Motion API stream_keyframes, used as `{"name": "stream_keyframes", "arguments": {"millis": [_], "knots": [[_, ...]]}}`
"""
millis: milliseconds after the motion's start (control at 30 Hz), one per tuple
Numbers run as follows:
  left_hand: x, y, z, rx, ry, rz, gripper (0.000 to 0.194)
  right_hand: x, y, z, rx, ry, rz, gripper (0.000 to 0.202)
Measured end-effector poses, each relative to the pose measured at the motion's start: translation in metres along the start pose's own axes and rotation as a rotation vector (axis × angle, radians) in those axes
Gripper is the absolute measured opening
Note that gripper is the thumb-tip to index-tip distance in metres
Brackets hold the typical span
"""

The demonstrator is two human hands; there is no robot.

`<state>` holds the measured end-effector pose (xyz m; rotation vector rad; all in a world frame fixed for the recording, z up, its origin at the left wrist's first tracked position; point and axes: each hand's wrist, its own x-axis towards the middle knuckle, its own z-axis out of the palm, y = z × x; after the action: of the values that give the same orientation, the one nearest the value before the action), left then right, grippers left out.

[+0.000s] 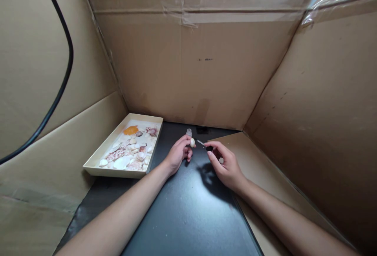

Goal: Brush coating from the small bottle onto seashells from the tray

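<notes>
My left hand (179, 154) pinches a small, pale, rounded seashell (192, 142) between thumb and fingertips. In my right hand (226, 165) is a small brush (200, 142), gripped by its black cap (209, 148). Its thin stem points left, and the dark tip is at or very close to the shell's right side; whether it touches cannot be made out. Just behind my left fingertips stands a small clear bottle (189, 132) with its neck up. Something small and whitish (221, 161) shows by my right fingers, too small to name.
A cream tray (118, 173) at the left holds several seashells and an orange piece (131, 130). Cardboard walls (182, 71) enclose the black table (182, 216) at the back and sides. A cardboard sheet (235, 142) lies at the right. A black cable (70, 52) hangs upper left.
</notes>
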<state>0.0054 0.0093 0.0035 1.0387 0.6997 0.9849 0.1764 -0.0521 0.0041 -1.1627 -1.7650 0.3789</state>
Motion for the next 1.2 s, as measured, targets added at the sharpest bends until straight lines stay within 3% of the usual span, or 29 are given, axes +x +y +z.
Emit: {"name": "stream_keyframes", "arguments": {"millis": [100,233,400,533,700,833,967,1200], "knots": [[0.0009,-0.0009,-0.0006,-0.007,-0.006,0.0,0.018,0.0001,-0.0007,0.0001,-0.016,-0.039,-0.002,0.021],[0.0013,-0.0015,-0.001,-0.004,-0.019,-0.001,0.017,0.0006,-0.0011,-0.0003,-0.026,0.008,0.01,0.02],[0.0002,0.0002,0.0004,-0.004,-0.011,-0.001,0.014,-0.0001,-0.002,-0.0006,-0.039,-0.067,-0.014,0.021],[-0.0005,0.0011,0.0015,-0.009,-0.009,-0.007,0.012,-0.0004,-0.0008,-0.0008,-0.037,-0.012,-0.031,0.021],[-0.0002,0.0007,0.0021,-0.007,0.0,0.009,0.009,0.0002,-0.0002,-0.0003,-0.031,-0.046,-0.044,0.021],[0.0,0.0008,0.0033,0.014,0.024,0.017,0.009,0.0004,-0.0008,-0.0008,-0.031,0.019,-0.041,0.021],[0.0008,-0.0002,0.0034,0.056,0.05,0.02,0.01,0.0002,-0.0008,-0.0002,-0.051,-0.05,-0.061,0.023],[0.0032,-0.0044,0.0007,0.117,0.057,0.01,0.014,0.0007,-0.0029,-0.0007,-0.063,-0.032,-0.072,0.025]]}}
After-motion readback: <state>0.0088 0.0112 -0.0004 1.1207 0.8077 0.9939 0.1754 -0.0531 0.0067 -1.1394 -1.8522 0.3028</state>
